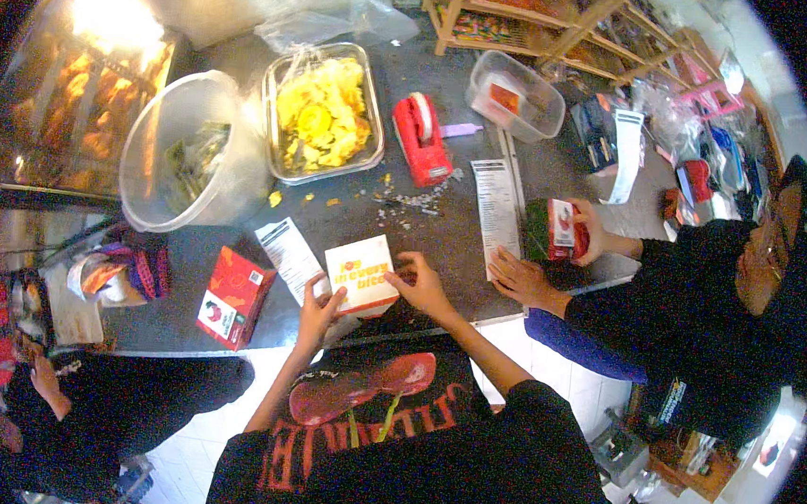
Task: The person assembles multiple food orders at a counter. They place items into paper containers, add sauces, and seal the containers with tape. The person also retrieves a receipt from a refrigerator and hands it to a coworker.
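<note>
Near the table's front edge, a small white food box [361,260] with orange print on its lid is held between my two hands. My left hand [319,312] grips its left side, thumb and fingers against the near left corner. My right hand [423,287] closes on the right side, with fingertips at the lid's edge. The lid lies flat, and the box's underside is hidden. A printed paper slip [289,254] lies just left of the box, beside my left hand. Farther left a red carton [235,298] rests on the table.
Behind the box stand a glass tray [371,160] of yellow food, a large clear tub [147,203] and a red tape dispenser [421,144]. A clear container [536,135] sits at the back right. A co-worker's hands [526,281] touch a long slip and a red box; another person is at left.
</note>
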`<action>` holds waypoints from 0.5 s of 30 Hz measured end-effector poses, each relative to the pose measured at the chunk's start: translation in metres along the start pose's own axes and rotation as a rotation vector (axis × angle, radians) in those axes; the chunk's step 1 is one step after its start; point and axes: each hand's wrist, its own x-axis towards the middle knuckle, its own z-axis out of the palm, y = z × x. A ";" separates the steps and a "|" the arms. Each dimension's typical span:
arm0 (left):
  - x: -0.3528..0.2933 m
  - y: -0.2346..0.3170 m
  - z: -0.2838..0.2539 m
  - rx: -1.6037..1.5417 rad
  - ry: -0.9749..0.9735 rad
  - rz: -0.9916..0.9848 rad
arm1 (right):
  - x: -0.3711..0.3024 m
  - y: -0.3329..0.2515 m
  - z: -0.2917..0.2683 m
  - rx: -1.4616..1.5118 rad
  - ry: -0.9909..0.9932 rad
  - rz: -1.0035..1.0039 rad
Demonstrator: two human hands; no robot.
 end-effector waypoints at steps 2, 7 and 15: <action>0.006 -0.001 -0.004 -0.120 -0.025 -0.177 | 0.004 0.003 -0.001 -0.069 -0.065 0.023; 0.024 -0.010 -0.004 -0.468 -0.332 -0.310 | 0.013 0.005 -0.010 0.048 -0.173 0.165; 0.027 -0.005 -0.004 -0.355 -0.307 -0.299 | 0.024 0.017 -0.023 0.410 -0.404 0.448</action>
